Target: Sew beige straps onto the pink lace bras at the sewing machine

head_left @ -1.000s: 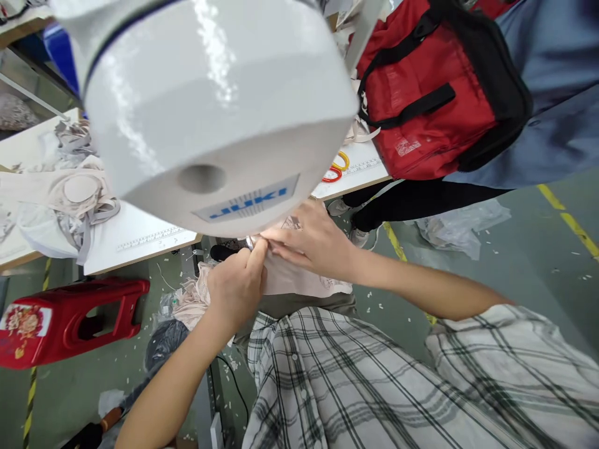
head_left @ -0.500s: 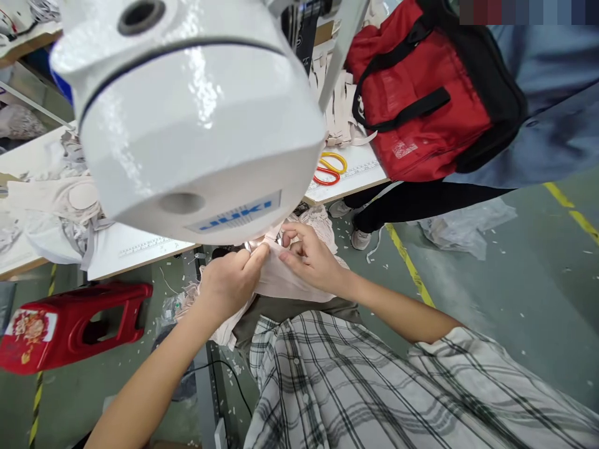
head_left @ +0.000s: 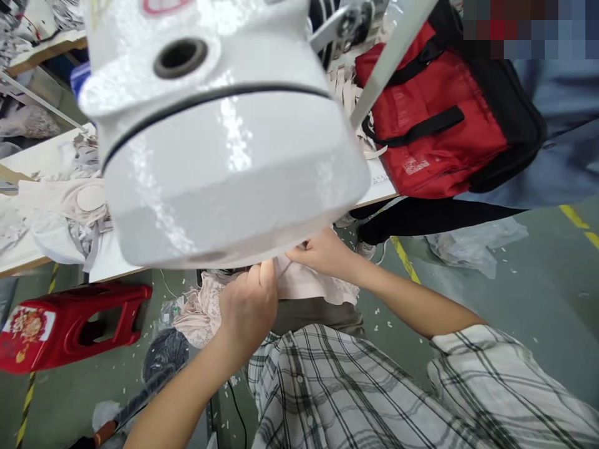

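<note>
A white sewing machine head fills the upper middle of the view and hides the tips of some fingers. Just below its lower edge, my left hand is closed on pale pink fabric. To its right, my right hand pinches the same fabric, its fingertips partly under the machine's edge. The cloth hangs down over my lap, and a lacy pink part bunches to the left of my left hand.
A red bag sits at the table's right, beside a person in blue. Pale garment pieces lie on the white table at left. A red stool stands on the floor, with plastic bags nearby.
The machine head appears lower and further right, now covering its blue lettering and the scissors. Both hands have shifted slightly right, still on the fabric; more lacy cloth shows at left.
</note>
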`<state>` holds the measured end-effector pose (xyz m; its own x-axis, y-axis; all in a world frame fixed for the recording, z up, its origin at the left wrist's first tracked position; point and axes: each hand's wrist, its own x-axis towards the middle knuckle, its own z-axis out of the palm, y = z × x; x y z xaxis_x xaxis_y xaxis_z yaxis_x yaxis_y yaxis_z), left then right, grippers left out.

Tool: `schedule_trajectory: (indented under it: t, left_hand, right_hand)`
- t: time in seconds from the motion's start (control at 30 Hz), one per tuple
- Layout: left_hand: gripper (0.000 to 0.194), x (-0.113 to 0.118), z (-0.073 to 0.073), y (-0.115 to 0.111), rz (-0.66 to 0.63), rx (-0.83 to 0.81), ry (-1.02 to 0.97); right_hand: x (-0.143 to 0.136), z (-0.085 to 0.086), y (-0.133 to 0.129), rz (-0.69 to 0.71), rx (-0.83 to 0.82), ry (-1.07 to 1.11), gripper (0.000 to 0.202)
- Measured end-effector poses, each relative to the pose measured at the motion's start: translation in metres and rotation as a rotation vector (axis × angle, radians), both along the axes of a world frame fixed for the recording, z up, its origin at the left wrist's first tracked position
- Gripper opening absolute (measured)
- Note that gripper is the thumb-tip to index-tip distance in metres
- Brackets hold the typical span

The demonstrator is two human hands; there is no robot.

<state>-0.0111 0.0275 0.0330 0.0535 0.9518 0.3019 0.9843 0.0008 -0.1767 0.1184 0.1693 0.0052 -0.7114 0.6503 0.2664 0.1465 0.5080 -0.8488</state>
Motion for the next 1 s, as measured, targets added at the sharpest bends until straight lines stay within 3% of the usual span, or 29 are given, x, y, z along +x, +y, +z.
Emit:
schedule_trajectory:
  t: [0.3, 0.57, 1.0]
  left_hand:
    - [0.027, -0.001, 0.001, 0.004, 0.002, 0.032, -0.036]
    - [0.027, 0.001, -0.001, 0.003, 0.007, 0.045, 0.018]
    - [0.027, -0.001, 0.0, -0.002, 0.062, -0.057, -0.072]
  right_hand:
    - [-0.005, 0.006, 0.015, 0.073, -0.091, -0.03, 0.031]
    - [-0.005, 0.006, 0.016, 0.092, -0.039, 0.025, 0.031]
    - [-0.001, 0.003, 0.013, 0.077, -0.111, 0.035, 0.032]
